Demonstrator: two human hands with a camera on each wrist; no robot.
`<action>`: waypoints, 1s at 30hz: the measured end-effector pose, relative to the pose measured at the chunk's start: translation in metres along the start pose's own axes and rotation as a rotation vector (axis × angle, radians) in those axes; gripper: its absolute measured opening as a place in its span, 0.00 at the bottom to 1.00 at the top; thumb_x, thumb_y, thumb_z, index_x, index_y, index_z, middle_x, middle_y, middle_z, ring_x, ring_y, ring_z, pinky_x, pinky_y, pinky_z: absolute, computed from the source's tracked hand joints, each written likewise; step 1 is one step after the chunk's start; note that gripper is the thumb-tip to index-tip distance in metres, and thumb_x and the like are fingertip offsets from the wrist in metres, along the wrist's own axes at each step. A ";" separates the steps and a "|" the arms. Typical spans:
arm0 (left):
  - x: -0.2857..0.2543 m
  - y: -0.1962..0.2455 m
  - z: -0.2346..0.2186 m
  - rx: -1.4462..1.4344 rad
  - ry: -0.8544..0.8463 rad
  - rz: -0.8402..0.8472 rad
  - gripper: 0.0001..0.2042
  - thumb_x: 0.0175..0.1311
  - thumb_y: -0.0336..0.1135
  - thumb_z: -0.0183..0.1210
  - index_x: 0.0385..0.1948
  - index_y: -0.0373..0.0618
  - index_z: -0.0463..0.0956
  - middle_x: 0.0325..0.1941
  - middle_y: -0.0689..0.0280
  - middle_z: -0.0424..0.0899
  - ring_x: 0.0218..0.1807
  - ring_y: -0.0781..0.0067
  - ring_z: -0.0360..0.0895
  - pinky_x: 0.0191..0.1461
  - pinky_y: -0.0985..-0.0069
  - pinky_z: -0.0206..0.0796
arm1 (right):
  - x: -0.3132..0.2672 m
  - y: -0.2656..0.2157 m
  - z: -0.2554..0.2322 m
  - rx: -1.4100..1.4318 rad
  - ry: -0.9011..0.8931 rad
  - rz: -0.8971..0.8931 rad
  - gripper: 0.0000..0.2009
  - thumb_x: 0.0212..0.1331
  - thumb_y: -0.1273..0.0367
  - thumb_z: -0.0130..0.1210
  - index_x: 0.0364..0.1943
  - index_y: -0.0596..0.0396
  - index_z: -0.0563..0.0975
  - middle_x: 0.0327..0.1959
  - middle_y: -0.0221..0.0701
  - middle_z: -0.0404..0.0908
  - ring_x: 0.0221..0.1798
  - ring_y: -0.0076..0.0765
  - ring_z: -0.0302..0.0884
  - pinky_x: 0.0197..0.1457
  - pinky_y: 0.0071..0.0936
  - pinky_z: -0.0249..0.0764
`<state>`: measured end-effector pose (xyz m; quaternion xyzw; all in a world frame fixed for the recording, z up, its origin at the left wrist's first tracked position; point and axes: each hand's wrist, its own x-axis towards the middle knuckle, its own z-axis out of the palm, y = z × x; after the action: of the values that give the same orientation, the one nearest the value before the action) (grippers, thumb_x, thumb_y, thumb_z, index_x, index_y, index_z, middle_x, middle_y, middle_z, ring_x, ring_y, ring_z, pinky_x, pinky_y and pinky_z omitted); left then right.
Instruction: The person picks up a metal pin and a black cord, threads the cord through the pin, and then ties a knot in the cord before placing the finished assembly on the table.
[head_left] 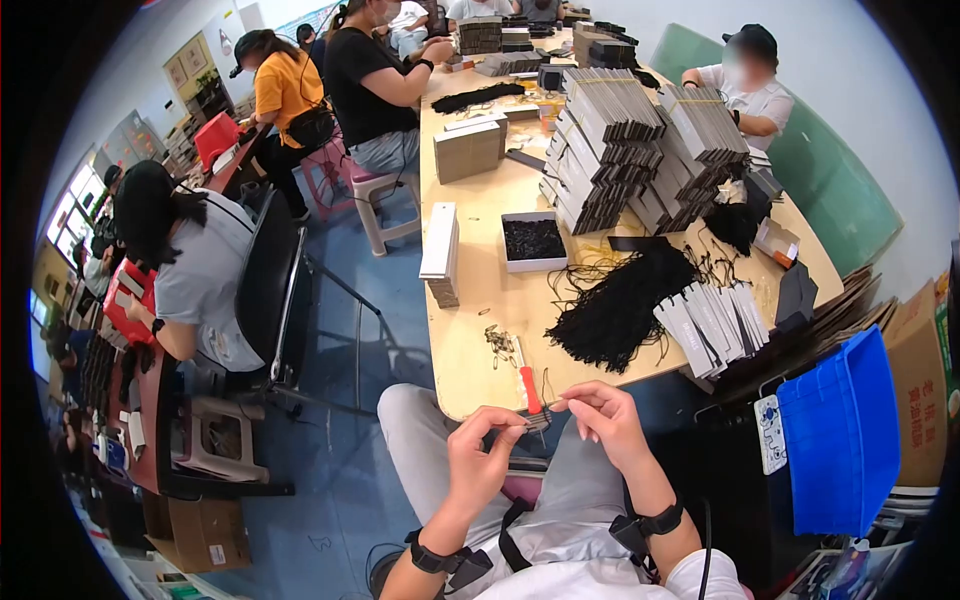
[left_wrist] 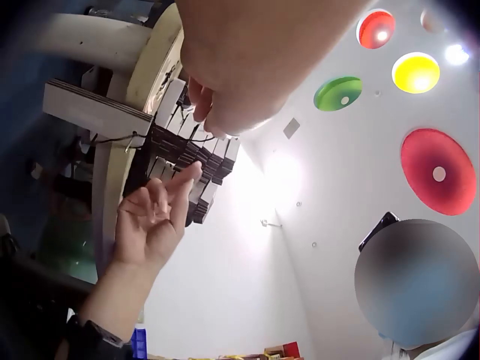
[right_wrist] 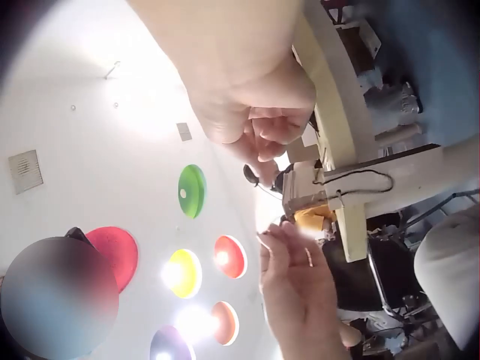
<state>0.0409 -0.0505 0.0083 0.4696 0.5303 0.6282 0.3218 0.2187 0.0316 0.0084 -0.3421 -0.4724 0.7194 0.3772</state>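
Note:
My left hand [head_left: 480, 450] pinches a thin black cord [head_left: 547, 388] between thumb and fingertips, over my lap at the table's near edge. Close by, my right hand [head_left: 608, 425] has thumb and index finger brought together at the same cord. A slack loop of the cord [right_wrist: 391, 180] shows in the right wrist view, and in the left wrist view the cord [left_wrist: 112, 139] runs out from the fingers. A small greyish striped piece [head_left: 538, 423] shows beside the left fingertips. Just beyond the hands lies a red-handled tool [head_left: 529, 388], with several small metal pins [head_left: 500, 345] near it.
On the table [head_left: 470, 380] are a heap of black cords [head_left: 625, 305], fanned grey tags [head_left: 710, 325], a box of black pieces [head_left: 533, 240] and tall bundled stacks [head_left: 600, 150]. A white-topped stack [head_left: 440, 255] stands left. A blue crate [head_left: 838, 435] is at right. Other people sit around.

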 end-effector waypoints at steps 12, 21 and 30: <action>-0.003 -0.009 -0.007 0.120 -0.032 -0.064 0.04 0.59 0.25 0.60 0.31 0.34 0.77 0.31 0.63 0.82 0.33 0.75 0.77 0.40 0.79 0.69 | 0.032 0.008 0.027 -1.187 0.364 -0.271 0.08 0.53 0.64 0.60 0.28 0.53 0.78 0.26 0.30 0.79 0.31 0.38 0.78 0.34 0.32 0.73; -0.013 -0.005 -0.002 -0.045 -0.006 -0.222 0.05 0.62 0.27 0.59 0.36 0.35 0.77 0.36 0.64 0.82 0.39 0.80 0.78 0.45 0.83 0.68 | 0.001 -0.003 0.024 -0.288 0.057 -0.101 0.04 0.60 0.71 0.57 0.33 0.56 0.76 0.27 0.21 0.76 0.31 0.17 0.73 0.34 0.18 0.69; -0.021 0.022 0.011 -0.355 0.032 -0.290 0.05 0.61 0.27 0.61 0.34 0.36 0.80 0.35 0.66 0.83 0.37 0.83 0.76 0.44 0.85 0.67 | -0.029 0.005 0.042 -0.249 -0.012 -0.220 0.04 0.57 0.74 0.58 0.33 0.58 0.75 0.29 0.25 0.76 0.28 0.14 0.70 0.31 0.14 0.67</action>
<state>0.0606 -0.0702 0.0242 0.3145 0.4784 0.6661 0.4781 0.1958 -0.0128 0.0209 -0.3281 -0.5949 0.6116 0.4054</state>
